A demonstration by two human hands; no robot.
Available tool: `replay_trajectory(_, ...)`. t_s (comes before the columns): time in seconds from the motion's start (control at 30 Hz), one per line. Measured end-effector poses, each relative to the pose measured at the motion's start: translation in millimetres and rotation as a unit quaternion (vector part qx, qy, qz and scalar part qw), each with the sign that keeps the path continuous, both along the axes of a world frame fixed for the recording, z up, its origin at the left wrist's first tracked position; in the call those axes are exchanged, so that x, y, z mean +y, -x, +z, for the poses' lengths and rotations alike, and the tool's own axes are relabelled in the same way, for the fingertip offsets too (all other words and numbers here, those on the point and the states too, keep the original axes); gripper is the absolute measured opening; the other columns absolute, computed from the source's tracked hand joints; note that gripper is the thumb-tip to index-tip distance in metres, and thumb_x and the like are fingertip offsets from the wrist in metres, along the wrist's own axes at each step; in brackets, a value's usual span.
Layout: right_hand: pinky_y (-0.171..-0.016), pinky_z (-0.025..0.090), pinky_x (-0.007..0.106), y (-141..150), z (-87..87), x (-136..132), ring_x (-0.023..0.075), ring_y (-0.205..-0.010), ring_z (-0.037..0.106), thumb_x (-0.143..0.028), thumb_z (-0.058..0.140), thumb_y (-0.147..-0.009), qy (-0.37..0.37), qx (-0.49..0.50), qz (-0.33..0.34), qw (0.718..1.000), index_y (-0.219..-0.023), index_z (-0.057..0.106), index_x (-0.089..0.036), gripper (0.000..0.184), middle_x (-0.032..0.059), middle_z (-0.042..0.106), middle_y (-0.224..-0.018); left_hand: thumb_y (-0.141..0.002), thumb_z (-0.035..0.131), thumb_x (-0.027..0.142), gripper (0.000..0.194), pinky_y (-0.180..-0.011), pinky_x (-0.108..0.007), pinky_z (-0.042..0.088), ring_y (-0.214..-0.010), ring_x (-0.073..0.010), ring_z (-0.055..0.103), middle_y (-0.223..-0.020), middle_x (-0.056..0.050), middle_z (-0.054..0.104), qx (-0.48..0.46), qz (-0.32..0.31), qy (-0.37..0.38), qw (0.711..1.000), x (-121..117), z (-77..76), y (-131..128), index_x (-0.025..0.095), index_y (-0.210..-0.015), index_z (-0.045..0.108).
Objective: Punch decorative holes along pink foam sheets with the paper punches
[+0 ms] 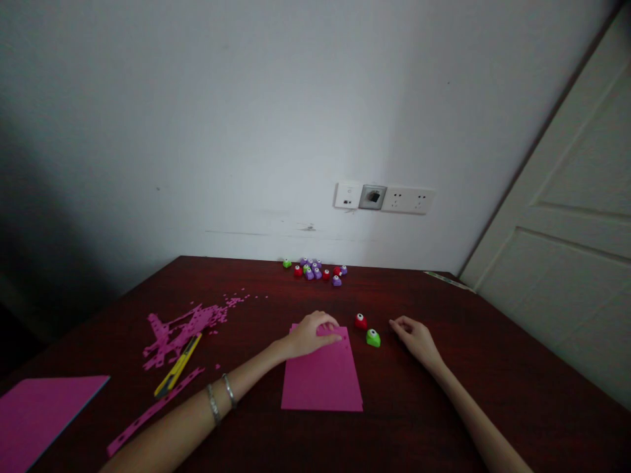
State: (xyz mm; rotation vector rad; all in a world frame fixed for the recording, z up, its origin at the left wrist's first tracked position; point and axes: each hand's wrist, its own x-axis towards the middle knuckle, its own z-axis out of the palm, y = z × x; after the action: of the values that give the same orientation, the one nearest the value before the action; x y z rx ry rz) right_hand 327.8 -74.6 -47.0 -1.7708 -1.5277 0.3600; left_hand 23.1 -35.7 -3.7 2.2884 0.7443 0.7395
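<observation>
My left hand (314, 335) rests over the upper part of a small stack of pink paper sheets (321, 384), thumb and fingers apart and curved. Small punched holes show near the sheets' top right corner. Just right of the paper stand a red craft punch (361, 322) and a green craft punch (373, 338), each with a white eye-like top. Beside the green punch, my right hand (415, 340) lies on the table with its fingers loosely curled in; nothing shows in them.
More punches (309, 272) in purple, red and green cluster at the table's back edge. Pink paper scraps (190, 328), a yellow utility knife (180, 364) and a punched pink strip (152, 410) lie left. A larger pink sheet (44, 417) sits at front left. Behind is a wall (256, 131).
</observation>
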Motion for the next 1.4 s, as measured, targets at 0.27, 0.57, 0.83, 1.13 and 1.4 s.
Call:
replay_trajectory(0.27, -0.050, 0.035, 0.023, 1, 1.1, -1, 0.0149, -0.052, 0.048, -0.053, 0.046, -0.074, -0.005, -0.018, -0.007, 1.000, -0.061, 0.059, -0.019, 0.039, -0.0013, 0.051, -0.049, -0.073, 0.061, 0.023, 0.013, -0.068, -0.022, 0.044, -0.070, -0.0122, 0.057, -0.077, -0.002, 0.064, -0.035, 0.218, -0.017, 0.975, 82, 11.1, 4, 0.016, -0.082, 0.066)
replay_trajectory(0.57, -0.051, 0.036, 0.022, -4, -5.3, 2, 0.0148, -0.051, 0.049, -0.055, 0.042, -0.075, 0.014, -0.051, 0.001, 0.999, -0.061, 0.057, -0.020, 0.040, -0.0017, 0.051, -0.050, -0.074, 0.060, 0.020, 0.017, -0.071, -0.023, 0.042, -0.080, -0.0161, 0.060, -0.088, -0.008, 0.067, 0.033, 0.426, 0.010, 0.904, 192, 5.9, 52, 0.012, -0.088, 0.065)
replay_trajectory(0.83, -0.051, 0.037, 0.023, -6, -8.5, 4, 0.0153, -0.052, 0.049, -0.054, 0.042, -0.075, 0.021, -0.057, -0.004, 0.998, -0.061, 0.057, -0.021, 0.040, -0.0013, 0.052, -0.050, -0.070, 0.065, 0.036, 0.029, -0.064, -0.023, 0.042, -0.075, -0.0182, 0.060, -0.085, -0.008, 0.067, 0.117, 0.423, 0.031, 0.898, 217, -7.8, 72, 0.012, -0.086, 0.065)
replay_trajectory(1.13, -0.048, 0.036, 0.023, -5, -8.0, 4, 0.0151, -0.049, 0.047, -0.054, 0.042, -0.074, 0.004, -0.055, -0.007, 0.998, -0.059, 0.057, -0.021, 0.039, -0.0010, 0.048, -0.048, -0.073, 0.060, 0.044, 0.031, -0.062, -0.025, 0.040, -0.074, -0.0197, 0.060, -0.082, -0.008, 0.066, 0.165, 0.410, 0.025, 0.897, 229, -7.2, 64, 0.014, -0.081, 0.064)
replay_trajectory(1.4, -0.049, 0.036, 0.023, -6, -7.8, 5, 0.0159, -0.051, 0.049, -0.054, 0.041, -0.074, 0.020, -0.053, -0.013, 0.998, -0.059, 0.056, -0.020, 0.040, -0.0010, 0.048, -0.049, -0.075, 0.059, 0.044, 0.032, -0.063, -0.023, 0.040, -0.082, -0.0205, 0.061, -0.089, -0.009, 0.067, 0.190, 0.430, 0.034, 0.882, 235, -6.9, 55, 0.015, -0.087, 0.063)
